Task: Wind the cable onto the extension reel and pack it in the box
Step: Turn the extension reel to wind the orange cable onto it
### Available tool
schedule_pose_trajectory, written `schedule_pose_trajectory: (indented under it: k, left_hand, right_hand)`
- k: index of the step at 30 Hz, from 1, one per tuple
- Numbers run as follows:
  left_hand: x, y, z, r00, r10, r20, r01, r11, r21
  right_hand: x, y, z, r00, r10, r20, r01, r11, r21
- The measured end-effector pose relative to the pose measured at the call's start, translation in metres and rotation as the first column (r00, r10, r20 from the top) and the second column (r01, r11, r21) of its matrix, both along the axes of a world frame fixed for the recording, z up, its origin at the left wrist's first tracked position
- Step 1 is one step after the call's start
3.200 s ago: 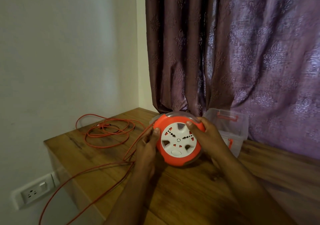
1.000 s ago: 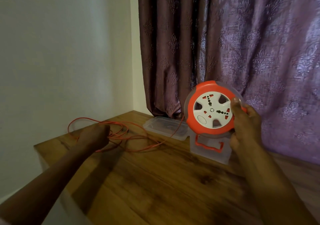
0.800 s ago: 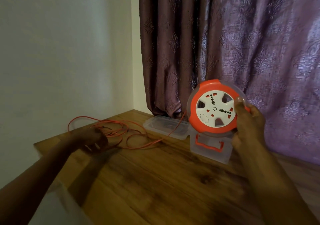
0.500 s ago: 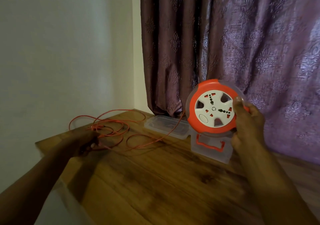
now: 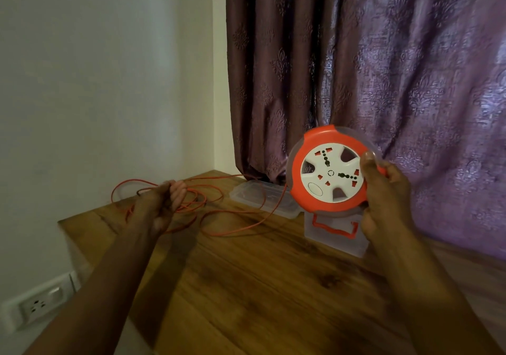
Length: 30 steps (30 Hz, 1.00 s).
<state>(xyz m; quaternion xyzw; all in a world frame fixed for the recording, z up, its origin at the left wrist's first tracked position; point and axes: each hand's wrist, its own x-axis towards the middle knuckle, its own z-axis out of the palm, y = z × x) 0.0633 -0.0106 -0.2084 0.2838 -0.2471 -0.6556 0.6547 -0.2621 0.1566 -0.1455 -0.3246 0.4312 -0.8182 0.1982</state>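
Observation:
My right hand grips the orange and white extension reel by its right rim and holds it upright above the table, socket face toward me. An orange cable runs from the reel's left side down onto the wooden table and into loose loops at the far left corner. My left hand is raised over those loops with its fingers curled round several strands of the cable. The clear plastic box with orange latches stands just below the reel. Its clear lid lies flat behind the cable.
A purple patterned curtain hangs behind the table. A white wall is on the left, with a white socket plate low down beside the table's left edge.
My left hand has lifted off the table with cable strands gathered in it. The loops have shifted toward me. The reel in my right hand has stayed almost still.

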Motion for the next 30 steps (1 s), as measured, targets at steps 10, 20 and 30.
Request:
schedule_pose_trajectory:
  k: [10, 20, 30]
  left_hand:
    - [-0.038, -0.004, -0.026, 0.995, 0.078, 0.055, -0.076, 0.996, -0.036]
    - [-0.028, 0.002, -0.046, 0.986, -0.161, 0.037, 0.146, 0.957, 0.25]
    - [-0.05, 0.024, -0.022, 0.81, -0.224, 0.541, 0.342, 0.931, -0.127]
  right_hand:
    - [0.016, -0.005, -0.003, 0.997, 0.067, -0.036, -0.067, 0.998, 0.005]
    - [0.03, -0.008, -0.009, 0.989, 0.124, -0.085, -0.122, 0.992, 0.037]
    - [0.032, -0.009, -0.011, 0.981, 0.161, -0.105, -0.156, 0.987, 0.046]
